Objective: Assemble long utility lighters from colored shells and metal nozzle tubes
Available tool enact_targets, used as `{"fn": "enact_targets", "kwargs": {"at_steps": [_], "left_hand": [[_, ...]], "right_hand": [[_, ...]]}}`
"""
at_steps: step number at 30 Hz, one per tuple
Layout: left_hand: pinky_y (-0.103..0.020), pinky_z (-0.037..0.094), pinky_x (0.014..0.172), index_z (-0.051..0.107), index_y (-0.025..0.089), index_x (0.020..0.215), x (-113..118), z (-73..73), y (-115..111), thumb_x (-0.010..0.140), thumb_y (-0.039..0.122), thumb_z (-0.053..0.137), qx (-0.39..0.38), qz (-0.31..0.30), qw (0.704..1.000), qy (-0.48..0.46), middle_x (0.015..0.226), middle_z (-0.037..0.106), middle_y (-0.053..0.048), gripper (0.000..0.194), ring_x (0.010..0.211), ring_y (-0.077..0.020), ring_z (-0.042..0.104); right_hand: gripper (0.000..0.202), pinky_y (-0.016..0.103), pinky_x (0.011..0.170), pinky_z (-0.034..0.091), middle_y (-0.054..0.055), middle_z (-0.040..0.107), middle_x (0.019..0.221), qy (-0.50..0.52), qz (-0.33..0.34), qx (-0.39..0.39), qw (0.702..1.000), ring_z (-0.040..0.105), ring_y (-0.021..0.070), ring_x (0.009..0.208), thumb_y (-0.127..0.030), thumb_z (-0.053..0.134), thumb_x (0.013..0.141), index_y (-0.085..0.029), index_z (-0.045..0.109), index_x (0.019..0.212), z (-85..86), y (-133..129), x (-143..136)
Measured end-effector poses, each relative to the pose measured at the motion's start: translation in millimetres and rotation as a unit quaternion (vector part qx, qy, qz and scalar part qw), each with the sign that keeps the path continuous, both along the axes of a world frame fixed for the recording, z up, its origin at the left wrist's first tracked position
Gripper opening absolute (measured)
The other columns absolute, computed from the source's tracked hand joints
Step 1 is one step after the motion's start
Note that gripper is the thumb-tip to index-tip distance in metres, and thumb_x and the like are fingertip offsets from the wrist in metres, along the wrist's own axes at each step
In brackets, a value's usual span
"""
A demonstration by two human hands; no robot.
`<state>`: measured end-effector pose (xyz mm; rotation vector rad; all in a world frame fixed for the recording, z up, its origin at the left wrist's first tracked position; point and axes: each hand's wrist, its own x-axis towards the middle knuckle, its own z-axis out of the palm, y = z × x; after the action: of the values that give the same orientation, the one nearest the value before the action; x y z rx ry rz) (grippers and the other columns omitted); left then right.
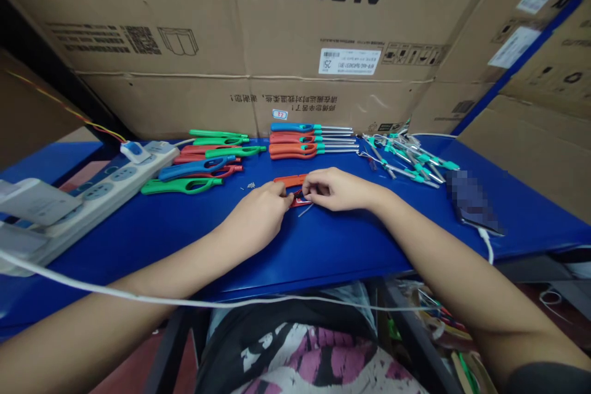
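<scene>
Both my hands meet over a small red part with dark pieces [301, 201] on the blue table. My left hand [270, 212] has its fingers pressed together at the part's left side; what they pinch is hidden. At the right side, my right hand [335, 189] is closed, thumb and fingertips together over something too small to make out. An orange handle shell [290, 180] lies just behind my fingertips. A thin metal piece [305, 210] rests in front of the red part, and several tiny screws [250, 185] lie behind my left hand.
Green, red and blue handles [189, 185] lie at the left, beside a white power strip [104, 191]. Lighters with metal rods [293, 150] are lined up behind. Metal tubes with green ends [418, 163] and a phone [473, 203] lie right. A white cable [258, 303] crosses in front.
</scene>
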<state>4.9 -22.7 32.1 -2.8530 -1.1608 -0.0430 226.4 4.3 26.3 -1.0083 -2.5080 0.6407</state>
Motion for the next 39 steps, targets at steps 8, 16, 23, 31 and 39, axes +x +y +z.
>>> {"fn": "enact_targets", "kwargs": {"at_steps": [8, 16, 23, 31, 39], "left_hand": [[-0.040, 0.053, 0.088, 0.067, 0.013, 0.115, -0.1, -4.5, -2.6, 0.098, 0.020, 0.051, -0.019, 0.016, 0.997, -0.076, 0.109, 0.068, -0.013, 0.025, 0.101, -0.0279, 0.064], [-0.043, 0.050, 0.093, 0.068, 0.019, 0.114, -1.4, -5.9, 0.0, 0.099, 0.017, 0.046, -0.036, -0.020, 0.994, -0.103, 0.109, 0.068, -0.010, 0.027, 0.101, -0.0267, 0.061], [-0.044, 0.049, 0.090, 0.067, 0.021, 0.111, -1.5, -10.1, 1.7, 0.096, 0.019, 0.050, -0.047, -0.002, 0.990, -0.132, 0.111, 0.063, -0.009, 0.023, 0.101, -0.0268, 0.058], [-0.044, 0.048, 0.091, 0.066, 0.022, 0.109, -3.5, -9.6, 3.9, 0.095, 0.018, 0.050, -0.042, 0.015, 0.992, -0.122, 0.112, 0.063, -0.008, 0.022, 0.103, -0.0270, 0.057], [-0.044, 0.048, 0.092, 0.066, 0.021, 0.108, -3.2, -7.2, 5.2, 0.094, 0.017, 0.051, -0.046, 0.018, 0.992, -0.114, 0.113, 0.062, -0.008, 0.021, 0.101, -0.0258, 0.057]], "right_hand": [[0.022, 0.021, 0.058, 0.042, -0.001, 0.059, 0.081, -0.001, 0.038, -0.065, 0.997, 0.047, 0.0082, 0.062, -0.005, 0.058, 0.073, -0.015, 0.063, 0.092, 10.5, -2.9, 8.6], [0.011, 0.023, 0.061, 0.042, 0.000, 0.055, 0.078, -0.007, 0.043, -0.039, 0.998, 0.049, 0.0096, 0.064, -0.016, 0.064, 0.081, -0.015, 0.061, 0.071, 13.5, -6.1, 7.5], [0.008, 0.023, 0.064, 0.043, 0.001, 0.056, 0.087, -0.010, 0.049, 0.001, 0.999, 0.049, 0.0100, 0.068, -0.011, 0.063, 0.079, -0.016, 0.062, 0.086, 10.5, -4.1, 6.5], [0.018, 0.025, 0.064, 0.041, 0.002, 0.052, 0.083, -0.009, 0.048, 0.014, 0.999, 0.049, 0.0108, 0.068, -0.016, 0.059, 0.085, -0.016, 0.056, 0.067, 6.1, -2.4, 4.4], [0.024, 0.024, 0.066, 0.044, 0.002, 0.055, 0.092, -0.008, 0.043, 0.002, 0.999, 0.049, 0.0112, 0.072, -0.004, 0.060, 0.073, -0.016, 0.059, 0.093, 7.8, -2.0, 7.0]]}}
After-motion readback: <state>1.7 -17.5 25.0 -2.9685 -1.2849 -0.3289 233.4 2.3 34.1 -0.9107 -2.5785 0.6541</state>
